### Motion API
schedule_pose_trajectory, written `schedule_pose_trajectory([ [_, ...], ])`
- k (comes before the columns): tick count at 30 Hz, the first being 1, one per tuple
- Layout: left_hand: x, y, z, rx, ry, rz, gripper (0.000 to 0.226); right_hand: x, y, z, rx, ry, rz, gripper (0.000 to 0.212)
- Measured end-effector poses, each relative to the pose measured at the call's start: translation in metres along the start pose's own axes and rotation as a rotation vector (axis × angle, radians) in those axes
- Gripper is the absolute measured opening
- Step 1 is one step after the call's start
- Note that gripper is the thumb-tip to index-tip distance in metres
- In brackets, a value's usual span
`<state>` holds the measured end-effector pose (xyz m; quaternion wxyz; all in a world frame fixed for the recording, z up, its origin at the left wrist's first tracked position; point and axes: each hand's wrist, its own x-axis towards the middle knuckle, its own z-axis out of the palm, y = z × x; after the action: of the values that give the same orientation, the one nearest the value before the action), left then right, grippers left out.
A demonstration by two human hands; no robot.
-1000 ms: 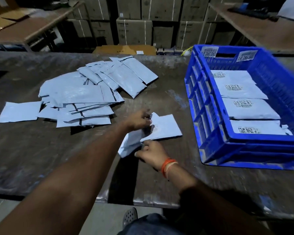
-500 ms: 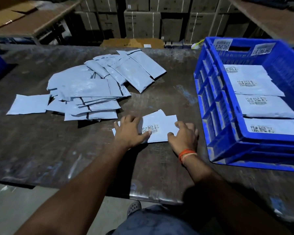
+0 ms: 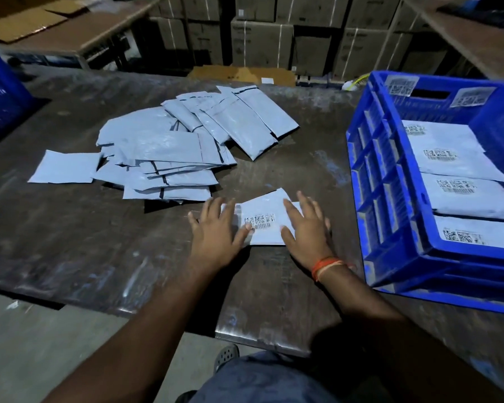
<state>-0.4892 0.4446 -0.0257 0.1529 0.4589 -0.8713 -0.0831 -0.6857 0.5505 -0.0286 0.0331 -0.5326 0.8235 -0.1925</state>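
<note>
Both hands, left hand (image 3: 216,231) and right hand (image 3: 307,228), lie spread flat on the pale grey plastic mailer pouch with a barcode label (image 3: 264,222). The pouch rests on the dark worn surface (image 3: 99,257), left of the blue plastic crate (image 3: 390,199).

Matt grey plastic mailers (image 3: 169,146), scuffed dark wooden table (image 3: 70,242), glossy blue plastic crate (image 3: 390,181), brown cardboard boxes (image 3: 262,42)

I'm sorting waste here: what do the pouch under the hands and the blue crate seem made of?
The pouch looks like thin plastic film: pale grey, faint sheen, soft creases, though paper cannot be excluded. The blue crate looks like rigid moulded plastic: ribbed walls, scuffed and dusty.
</note>
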Motion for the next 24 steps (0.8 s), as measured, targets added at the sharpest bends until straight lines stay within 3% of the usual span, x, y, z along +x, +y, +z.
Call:
schedule_pose_trajectory([
  [3, -0.014, 0.012, 0.004, 0.04, 0.036, 0.11, 0.06, -0.002, -0.006, 0.008, -0.123, -0.068, -0.182, 0.058],
  [6, -0.026, 0.01, 0.015, 0.087, -0.071, 0.15, 0.052, -0.004, -0.003, 0.015, -0.188, -0.18, -0.193, 0.054],
  [9, -0.03, -0.001, 0.017, 0.07, -0.099, 0.034, 0.047, -0.006, 0.007, 0.014, -0.186, -0.187, -0.059, 0.051],
  [13, -0.018, -0.006, 0.007, -0.13, 0.082, -0.192, 0.029, -0.003, 0.01, 0.004, -0.109, -0.109, 0.209, 0.06],
  [17, 0.014, -0.003, -0.003, -0.339, 0.013, -0.424, 0.023, 0.009, 0.003, 0.006, 0.245, -0.021, 0.268, 0.066],
  [21, 0.026, -0.01, -0.013, -0.448, -0.039, -0.435, 0.018, 0.021, 0.004, 0.002, 0.615, 0.035, 0.456, 0.051],
  [24, 0.029, -0.016, -0.016, -0.536, -0.012, -0.453, 0.017, 0.024, 0.007, 0.001, 0.73, 0.055, 0.451, 0.038],
])
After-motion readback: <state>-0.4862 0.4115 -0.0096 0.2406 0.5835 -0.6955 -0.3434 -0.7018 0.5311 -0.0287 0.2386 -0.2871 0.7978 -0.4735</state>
